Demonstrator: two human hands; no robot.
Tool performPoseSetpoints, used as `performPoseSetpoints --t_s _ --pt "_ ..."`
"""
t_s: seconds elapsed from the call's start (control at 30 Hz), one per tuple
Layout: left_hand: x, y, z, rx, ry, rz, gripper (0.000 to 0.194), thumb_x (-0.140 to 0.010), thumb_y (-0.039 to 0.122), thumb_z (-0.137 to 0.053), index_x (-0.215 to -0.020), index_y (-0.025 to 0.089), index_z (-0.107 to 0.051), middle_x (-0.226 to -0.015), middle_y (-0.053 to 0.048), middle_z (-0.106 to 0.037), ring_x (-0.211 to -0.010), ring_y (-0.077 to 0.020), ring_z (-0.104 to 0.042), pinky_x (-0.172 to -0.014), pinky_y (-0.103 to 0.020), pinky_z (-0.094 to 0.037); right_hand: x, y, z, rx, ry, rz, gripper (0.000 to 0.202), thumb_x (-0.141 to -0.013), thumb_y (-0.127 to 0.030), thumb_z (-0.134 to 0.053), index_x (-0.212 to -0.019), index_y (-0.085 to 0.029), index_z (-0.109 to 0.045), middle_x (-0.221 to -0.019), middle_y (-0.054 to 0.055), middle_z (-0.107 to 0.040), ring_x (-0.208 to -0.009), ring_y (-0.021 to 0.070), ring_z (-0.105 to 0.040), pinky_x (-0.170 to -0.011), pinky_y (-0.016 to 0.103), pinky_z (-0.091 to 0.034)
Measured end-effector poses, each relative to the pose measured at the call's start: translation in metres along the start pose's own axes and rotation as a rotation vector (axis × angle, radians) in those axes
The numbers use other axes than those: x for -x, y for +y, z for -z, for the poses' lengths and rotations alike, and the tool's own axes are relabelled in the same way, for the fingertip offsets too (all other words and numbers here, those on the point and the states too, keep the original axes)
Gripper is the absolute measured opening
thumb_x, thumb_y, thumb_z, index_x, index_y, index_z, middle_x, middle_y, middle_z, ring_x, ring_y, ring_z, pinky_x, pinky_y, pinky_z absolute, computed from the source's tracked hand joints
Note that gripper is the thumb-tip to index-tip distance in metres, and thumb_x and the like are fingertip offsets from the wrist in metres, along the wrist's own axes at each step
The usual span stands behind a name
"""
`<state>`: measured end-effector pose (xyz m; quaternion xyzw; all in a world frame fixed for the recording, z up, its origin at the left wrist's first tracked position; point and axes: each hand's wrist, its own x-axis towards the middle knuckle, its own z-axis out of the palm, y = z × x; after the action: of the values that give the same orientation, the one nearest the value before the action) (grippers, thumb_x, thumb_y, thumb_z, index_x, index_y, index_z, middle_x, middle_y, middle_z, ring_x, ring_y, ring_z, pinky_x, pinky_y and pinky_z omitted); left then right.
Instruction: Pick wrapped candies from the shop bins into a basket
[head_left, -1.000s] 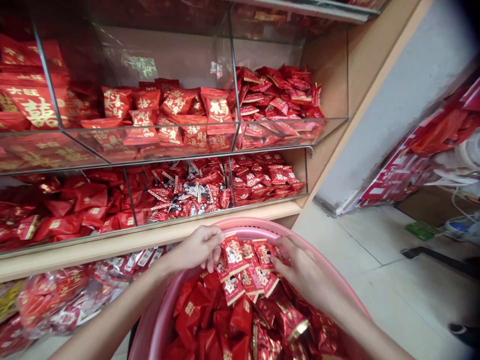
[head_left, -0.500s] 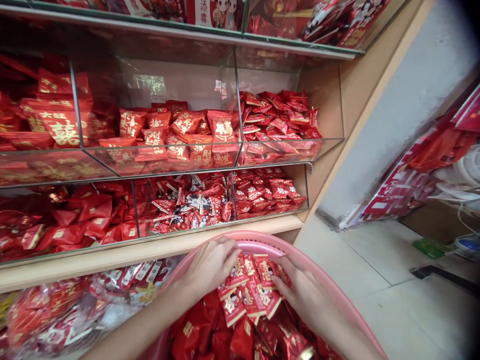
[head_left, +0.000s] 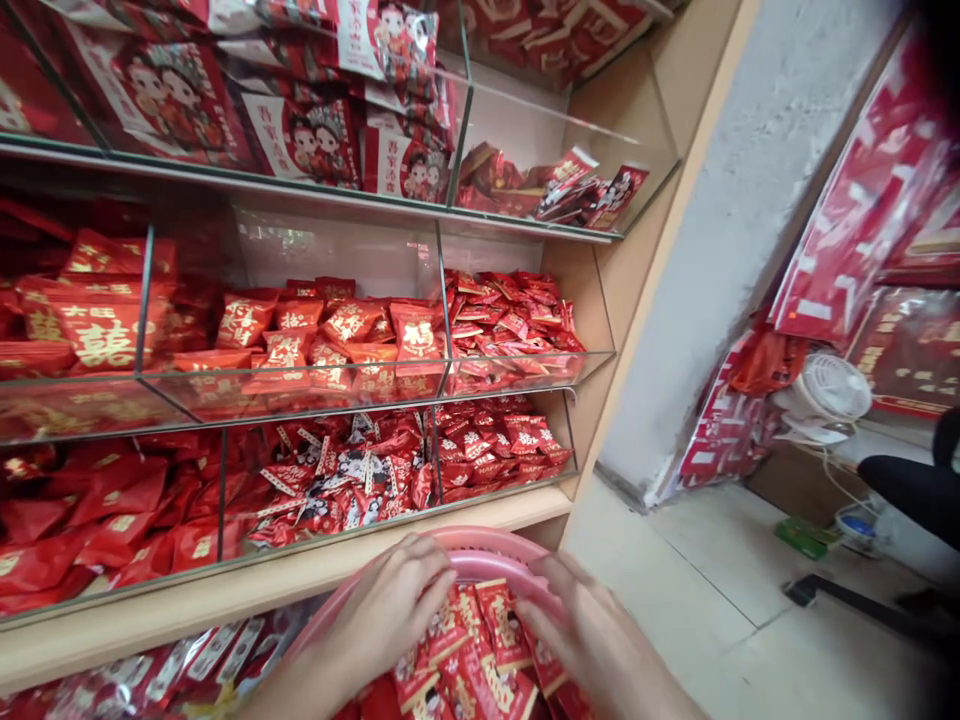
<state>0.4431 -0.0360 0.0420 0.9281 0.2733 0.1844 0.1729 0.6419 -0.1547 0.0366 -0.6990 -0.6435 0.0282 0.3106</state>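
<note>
A pink plastic basket (head_left: pixel 487 543) stands below the shelves, filled with small red candy packets (head_left: pixel 484 655) with gold print and cartoon figures. Over its left side, my left hand (head_left: pixel 397 600) has bent fingers near the rim, its thumb beside the packets. Across from it, my right hand (head_left: pixel 581 625) is at the right side of the basket, thumb and fingers apart, close to the heap. Both hands flank the packets, with no packet plainly gripped. The fingertips are partly hidden.
Glass-fronted shelves (head_left: pixel 300 405) hold red wrapped sweets (head_left: pixel 409 335) in divided bins. Clear-bagged goods (head_left: pixel 180 660) lie under the bottom ledge. To the right are a grey wall (head_left: pixel 675 250), tiled floor (head_left: pixel 675 580), a white fan (head_left: pixel 832 385) and a dark chair-like base (head_left: pixel 862 600).
The view has tilted up, so the basket and hands sit lower and an upper shelf shows more. My hands remain on either side of the packets, with slightly shifted fingers.
</note>
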Motion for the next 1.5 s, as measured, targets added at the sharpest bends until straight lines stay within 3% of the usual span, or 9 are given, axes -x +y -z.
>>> performPoseSetpoints --t_s 0.1,0.2,0.3,0.37,0.57,0.83,1.07,1.3,1.5 --pt "-0.011 -0.005 -0.001 -0.021 0.065 -0.067 0.03 -0.093 0.026 -0.036 -0.098 0.021 -0.065 -0.105 -0.005 -0.065 -0.099 -0.0186 -0.058 -0.09 -0.033 -0.046 -0.03 -0.012 0.048 0.022 0.057 0.03 0.023 -0.087 -0.034 -0.044 -0.093 -0.021 -0.061 -0.083 0.007 -0.067 -0.07 0.02 -0.064 -0.06 0.029 -0.047" --pt "-0.013 -0.014 -0.009 -0.051 0.093 -0.091 0.032 -0.092 0.027 -0.038 -0.109 0.023 -0.064 -0.12 -0.005 -0.062 -0.111 -0.0206 -0.055 -0.098 -0.036 -0.045 -0.072 -0.026 0.098 0.081 0.236 0.109 0.026 -0.087 -0.039 -0.045 -0.086 -0.02 -0.062 -0.071 0.004 -0.066 -0.061 0.0181 -0.061 -0.057 0.028 -0.044" --pt "-0.007 -0.02 -0.016 -0.067 0.086 -0.066 0.035 -0.092 0.032 -0.037 -0.117 0.024 -0.06 -0.129 -0.004 -0.057 -0.12 -0.0215 -0.051 -0.102 -0.04 -0.043 -0.12 -0.043 0.132 0.156 0.444 0.201 0.019 -0.084 -0.033 -0.049 -0.079 -0.02 -0.062 -0.066 0.002 -0.064 -0.058 0.016 -0.057 -0.059 0.027 -0.042" --pt "-0.003 -0.023 -0.019 -0.056 0.085 -0.035 0.037 -0.093 0.036 -0.037 -0.12 0.025 -0.058 -0.133 -0.003 -0.054 -0.122 -0.021 -0.049 -0.104 -0.04 -0.041 -0.154 -0.053 0.142 0.23 0.489 0.207 0.013 -0.081 -0.028 -0.053 -0.076 -0.02 -0.061 -0.07 0.002 -0.065 -0.063 0.0165 -0.058 -0.063 0.027 -0.042" --pt "0.002 -0.028 -0.025 -0.031 0.11 0.014 0.04 -0.092 0.041 -0.036 -0.119 0.024 -0.06 -0.135 -0.006 -0.051 -0.126 -0.022 -0.046 -0.106 -0.041 -0.039 -0.224 -0.078 0.136 0.566 0.359 0.07 0.018 -0.081 -0.034 -0.059 -0.089 -0.019 -0.059 -0.096 0.009 -0.065 -0.087 0.0246 -0.06 -0.068 0.031 -0.043" --pt "0.004 -0.03 -0.025 0.005 0.124 0.002 0.036 -0.092 0.037 -0.038 -0.118 0.024 -0.06 -0.134 -0.006 -0.053 -0.124 -0.0219 -0.048 -0.104 -0.042 -0.041 -0.229 -0.085 0.129 0.693 0.316 0.063 0.013 -0.084 -0.02 -0.051 -0.087 -0.016 -0.063 -0.098 0.014 -0.063 -0.088 0.0281 -0.061 -0.065 0.032 -0.043" --pt "0.002 -0.03 -0.023 0.026 0.097 0.006 0.036 -0.092 0.035 -0.037 -0.117 0.024 -0.06 -0.135 -0.006 -0.051 -0.126 -0.0209 -0.046 -0.106 -0.041 -0.039 -0.223 -0.081 0.144 0.696 0.428 0.129 0.02 -0.089 -0.018 -0.038 -0.089 -0.018 -0.059 -0.097 0.012 -0.061 -0.083 0.0245 -0.059 -0.062 0.03 -0.039" --pt "0.002 -0.028 -0.022 0.058 0.084 0.026 0.039 -0.092 0.038 -0.036 -0.12 0.023 -0.059 -0.135 -0.007 -0.051 -0.126 -0.02 -0.046 -0.107 -0.039 -0.038 -0.227 -0.059 0.151 0.48 0.586 0.197 0.013 -0.085 -0.019 -0.045 -0.078 -0.019 -0.056 -0.09 0.009 -0.063 -0.082 0.0232 -0.058 -0.068 0.031 -0.04" --pt "0.002 -0.03 -0.023 0.018 0.076 0.023 0.04 -0.093 0.038 -0.035 -0.121 0.023 -0.058 -0.136 -0.007 -0.05 -0.127 -0.0192 -0.045 -0.107 -0.038 -0.037 -0.228 -0.049 0.154 0.201 0.709 0.133 0.013 -0.079 -0.021 -0.049 -0.066 -0.02 -0.053 -0.073 0.005 -0.063 -0.071 0.0201 -0.058 -0.067 0.031 -0.041"
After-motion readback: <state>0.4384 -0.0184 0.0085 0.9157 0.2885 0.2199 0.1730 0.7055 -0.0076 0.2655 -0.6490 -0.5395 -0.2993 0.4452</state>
